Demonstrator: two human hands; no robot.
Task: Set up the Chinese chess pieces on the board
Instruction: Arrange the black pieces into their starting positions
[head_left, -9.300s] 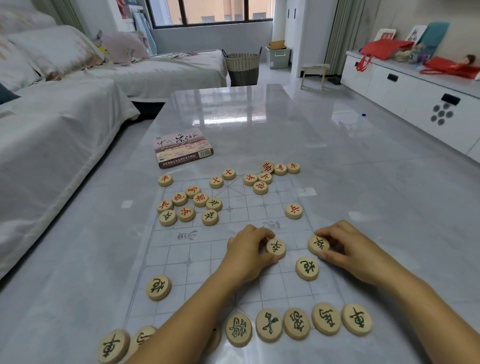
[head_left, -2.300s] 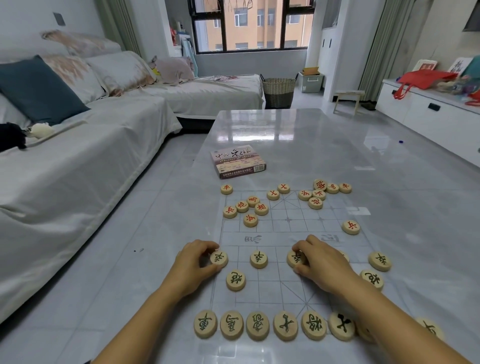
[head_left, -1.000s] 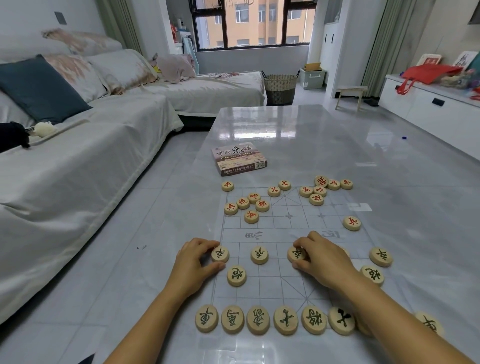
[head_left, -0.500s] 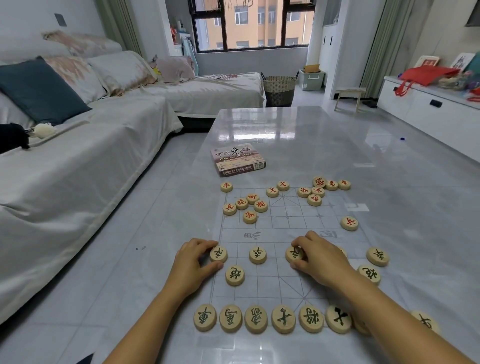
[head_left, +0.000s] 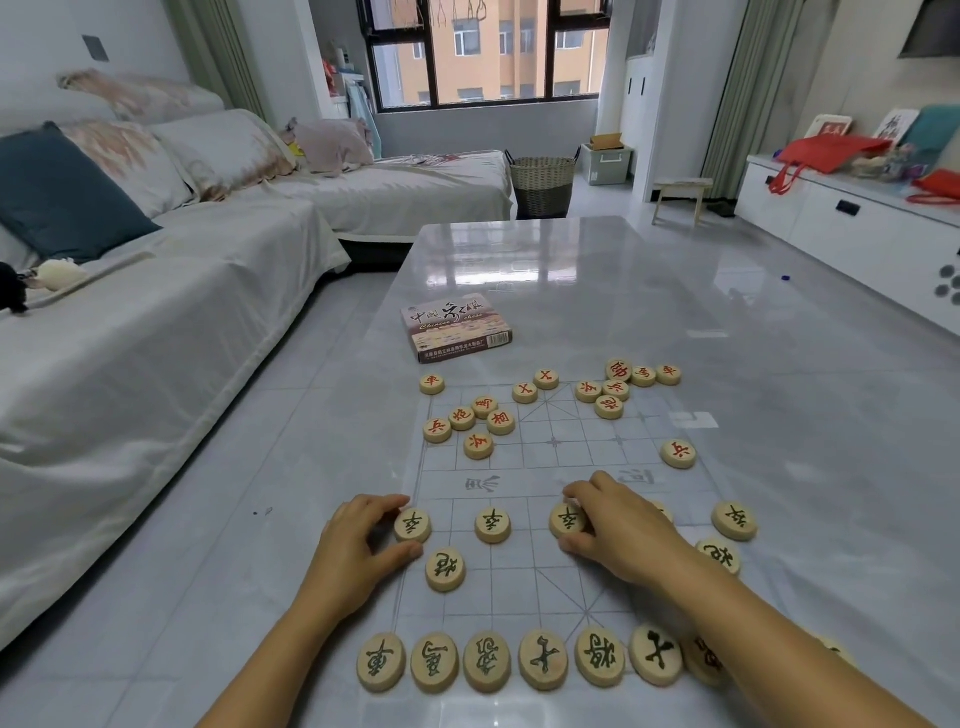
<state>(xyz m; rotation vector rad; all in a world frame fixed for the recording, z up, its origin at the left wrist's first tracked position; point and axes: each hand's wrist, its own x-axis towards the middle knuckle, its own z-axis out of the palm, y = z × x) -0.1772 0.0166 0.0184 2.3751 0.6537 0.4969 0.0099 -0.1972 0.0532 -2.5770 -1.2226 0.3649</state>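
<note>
A clear plastic board (head_left: 561, 467) lies on the grey table. My left hand (head_left: 358, 545) pinches a black soldier piece (head_left: 412, 525) at the board's left edge. My right hand (head_left: 618, 525) grips another black soldier piece (head_left: 566, 519) near the middle. A third soldier (head_left: 492, 525) sits between them, and a black cannon (head_left: 445, 569) lies below it to the left. Several black pieces (head_left: 543, 659) line the near row. Red pieces (head_left: 478, 420) lie scattered on the far half, with one red soldier (head_left: 678, 453) alone at the right.
The chess box (head_left: 454, 327) lies on the table beyond the board. Two more black pieces (head_left: 733, 520) sit at the board's right edge. A covered sofa (head_left: 130, 322) runs along the left; a white cabinet (head_left: 852, 228) stands at the right.
Both hands have stayed on their soldier pieces over the last second, with only slight shifts. Compared with nine seconds ago, the black soldiers now sit spread along one row.
</note>
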